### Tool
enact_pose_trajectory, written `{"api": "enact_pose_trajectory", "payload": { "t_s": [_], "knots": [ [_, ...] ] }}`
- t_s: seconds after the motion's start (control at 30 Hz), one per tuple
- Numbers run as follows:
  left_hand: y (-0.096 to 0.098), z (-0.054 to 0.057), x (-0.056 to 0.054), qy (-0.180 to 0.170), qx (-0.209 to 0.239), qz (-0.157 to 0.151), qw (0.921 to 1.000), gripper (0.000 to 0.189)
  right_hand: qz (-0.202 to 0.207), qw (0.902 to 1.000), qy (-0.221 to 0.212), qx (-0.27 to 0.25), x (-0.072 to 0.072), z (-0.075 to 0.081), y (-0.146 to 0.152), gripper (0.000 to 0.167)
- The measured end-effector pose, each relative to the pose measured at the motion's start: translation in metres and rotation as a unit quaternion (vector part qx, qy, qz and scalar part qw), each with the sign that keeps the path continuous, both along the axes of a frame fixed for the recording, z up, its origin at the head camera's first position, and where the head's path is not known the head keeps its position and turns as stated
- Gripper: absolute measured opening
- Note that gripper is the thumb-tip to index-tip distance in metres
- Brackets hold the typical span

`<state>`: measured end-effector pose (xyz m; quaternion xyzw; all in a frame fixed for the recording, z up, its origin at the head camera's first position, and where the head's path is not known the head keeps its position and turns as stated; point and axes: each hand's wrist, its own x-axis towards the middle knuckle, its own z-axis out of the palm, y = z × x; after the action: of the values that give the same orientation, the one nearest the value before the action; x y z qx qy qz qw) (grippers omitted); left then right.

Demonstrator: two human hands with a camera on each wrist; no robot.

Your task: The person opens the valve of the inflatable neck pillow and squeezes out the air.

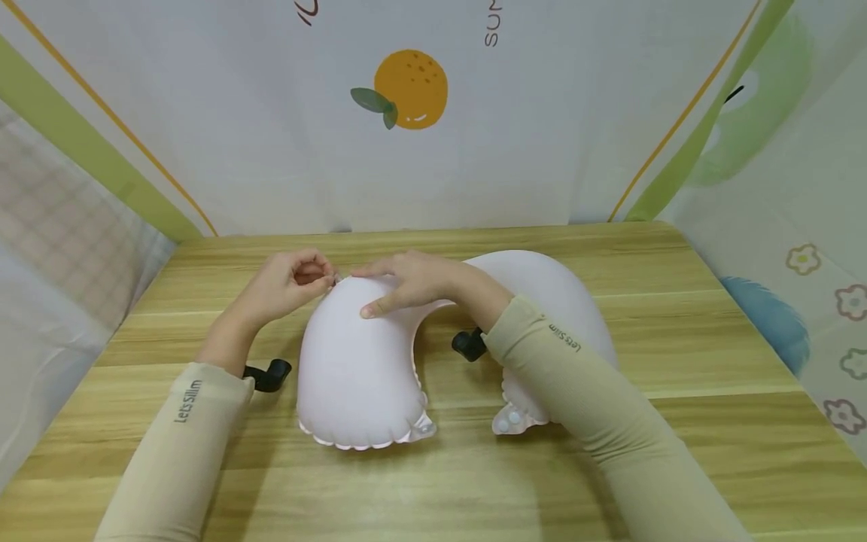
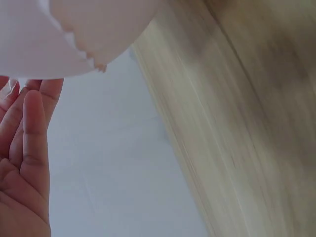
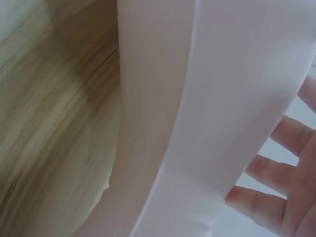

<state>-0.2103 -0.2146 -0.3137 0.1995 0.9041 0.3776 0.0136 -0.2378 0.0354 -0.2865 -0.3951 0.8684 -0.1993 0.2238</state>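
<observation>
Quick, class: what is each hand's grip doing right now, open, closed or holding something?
Left hand: closed, pinching a small clear piece at the edge of the inflated pillow.
Right hand: open, resting on the pillow.

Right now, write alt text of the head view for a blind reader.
Pale, inflated U-shaped cushion handled at a wooden table: the left hand pinches a small clear piece at its edge; the right hand rests on the cushion.
</observation>
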Motion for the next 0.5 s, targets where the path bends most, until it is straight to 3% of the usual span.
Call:
{"api": "enact_pose_trajectory", "payload": {
  "t_s": [0.5],
  "knots": [
    [-0.001,-0.001,0.010,-0.045,-0.020,-0.002,0.9988,0.037,0.009,0.9999,-0.008,0.003,-0.001,-0.002,0.002,0.078]
  ]
}}
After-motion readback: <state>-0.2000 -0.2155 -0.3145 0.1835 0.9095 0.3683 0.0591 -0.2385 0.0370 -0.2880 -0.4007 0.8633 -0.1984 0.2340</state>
